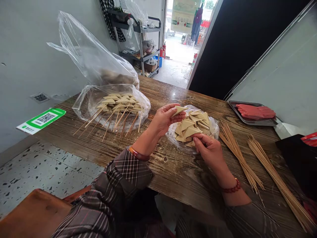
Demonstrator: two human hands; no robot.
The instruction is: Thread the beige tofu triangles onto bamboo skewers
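Triangle (180,110) in left hand (165,118), "TSING" banner (184,16) behind

Dark wooden table (173,172) with clear plastic bags (84,102), loose skewers (274,175), a black tray (257,124).

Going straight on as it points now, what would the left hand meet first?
Probably the pile of tan triangles beside the left hand, though it might pass above them; depth is unclear.

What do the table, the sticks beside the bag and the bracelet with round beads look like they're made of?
The table looks like dark-stained wood, or a wood-look surface: streaky grain and knots show. The sticks seem bamboo or wood, unvarnished: pale tan, matte, thin. The bracelet has glossy dark-red beads, perhaps stone, glass or plastic.
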